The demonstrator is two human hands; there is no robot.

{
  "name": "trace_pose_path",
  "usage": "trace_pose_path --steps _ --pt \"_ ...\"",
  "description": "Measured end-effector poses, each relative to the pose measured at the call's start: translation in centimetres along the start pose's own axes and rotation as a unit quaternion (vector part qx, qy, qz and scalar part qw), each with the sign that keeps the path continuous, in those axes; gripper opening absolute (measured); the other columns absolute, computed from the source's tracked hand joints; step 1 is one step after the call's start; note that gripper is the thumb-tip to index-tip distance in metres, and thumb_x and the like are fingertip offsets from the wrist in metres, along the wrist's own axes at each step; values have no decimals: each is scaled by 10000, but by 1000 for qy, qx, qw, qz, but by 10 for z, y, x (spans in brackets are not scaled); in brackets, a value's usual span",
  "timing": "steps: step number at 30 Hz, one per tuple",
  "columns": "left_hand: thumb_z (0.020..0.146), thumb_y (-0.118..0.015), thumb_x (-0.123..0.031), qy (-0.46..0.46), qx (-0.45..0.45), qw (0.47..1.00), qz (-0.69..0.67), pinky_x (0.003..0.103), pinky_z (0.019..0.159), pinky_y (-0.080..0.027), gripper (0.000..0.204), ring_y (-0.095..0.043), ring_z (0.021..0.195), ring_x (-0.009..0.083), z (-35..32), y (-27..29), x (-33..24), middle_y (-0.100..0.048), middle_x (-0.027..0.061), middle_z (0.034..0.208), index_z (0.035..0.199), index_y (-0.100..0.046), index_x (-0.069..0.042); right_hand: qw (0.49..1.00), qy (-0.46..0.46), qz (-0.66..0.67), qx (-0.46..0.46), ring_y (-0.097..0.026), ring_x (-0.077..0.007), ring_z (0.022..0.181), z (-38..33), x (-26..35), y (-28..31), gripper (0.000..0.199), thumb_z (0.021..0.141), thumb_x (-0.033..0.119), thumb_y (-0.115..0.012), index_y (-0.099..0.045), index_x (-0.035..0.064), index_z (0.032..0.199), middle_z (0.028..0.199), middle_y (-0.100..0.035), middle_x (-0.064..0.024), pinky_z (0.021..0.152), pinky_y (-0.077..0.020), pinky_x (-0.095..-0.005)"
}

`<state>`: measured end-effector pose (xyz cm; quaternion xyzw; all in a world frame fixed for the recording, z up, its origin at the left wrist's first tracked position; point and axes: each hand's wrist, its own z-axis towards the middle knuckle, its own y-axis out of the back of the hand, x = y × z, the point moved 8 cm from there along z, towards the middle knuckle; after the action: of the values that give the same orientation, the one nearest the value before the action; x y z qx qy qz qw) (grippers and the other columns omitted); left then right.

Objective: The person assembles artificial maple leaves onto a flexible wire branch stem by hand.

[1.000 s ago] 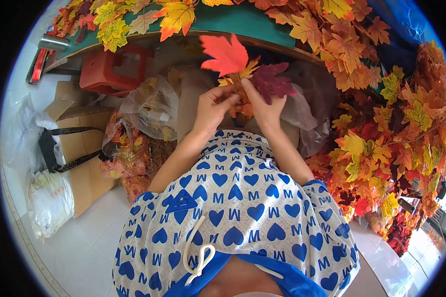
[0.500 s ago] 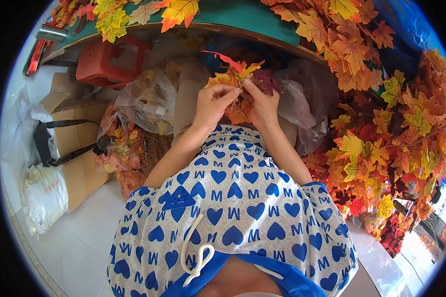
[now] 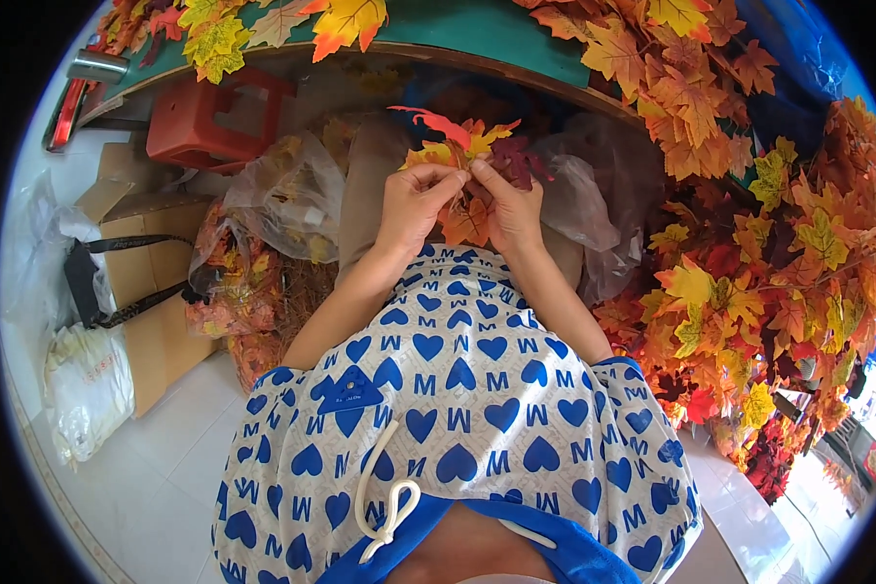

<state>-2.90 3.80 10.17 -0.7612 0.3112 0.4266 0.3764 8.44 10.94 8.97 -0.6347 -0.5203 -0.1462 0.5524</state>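
A small bunch of artificial maple leaves (image 3: 466, 224) in red, yellow, orange and dark purple is held between my two hands above my lap. My left hand (image 3: 419, 201) pinches at its middle with thumb and forefinger. Facing it, my right hand (image 3: 508, 202) grips the bunch in a thumb-and-finger pinch, the two thumbs nearly meeting. A red leaf (image 3: 436, 126) sticks out at the top left, and a purple leaf (image 3: 519, 162) shows beside my right hand. The stems between my fingertips are mostly hidden.
Beyond my hands runs the edge of a green-topped table (image 3: 477, 41) with leaves on it. A large heap of autumn leaves (image 3: 749, 292) rises at the right. To the left are a red plastic stool (image 3: 204, 122), a cardboard box (image 3: 161, 302) and a clear bag (image 3: 292, 200) by leaf bundles.
Both hands stay on the bunch and have come slightly closer together at the fingertips. The red leaf has turned and tipped a little to the left.
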Motion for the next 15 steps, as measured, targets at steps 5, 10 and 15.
trace_pose_path --steps 5,10,15 --pt "810 -673 -77 -14 9 999 36 176 596 -412 126 -532 646 54 1 2 2 -625 14 723 862 -685 37 998 -29 48 -30 -626 -152 798 -2 -5 4 179 796 10 -683 -604 19 956 894 -627 -55 732 -548 -287" --pt "831 -653 -67 -28 5 999 34 188 533 -368 100 -494 584 48 0 -1 2 -597 3 684 847 -676 29 998 -32 47 -28 -622 -151 811 -2 -7 5 188 801 11 -677 -596 15 970 895 -625 -49 725 -551 -290" --pt "811 -671 -78 -32 2 999 33 177 592 -413 126 -536 642 49 0 2 1 -631 14 716 845 -682 43 1000 -8 21 -15 -606 -116 812 -3 -9 3 191 796 6 -685 -608 21 970 911 -627 -36 737 -513 -253"
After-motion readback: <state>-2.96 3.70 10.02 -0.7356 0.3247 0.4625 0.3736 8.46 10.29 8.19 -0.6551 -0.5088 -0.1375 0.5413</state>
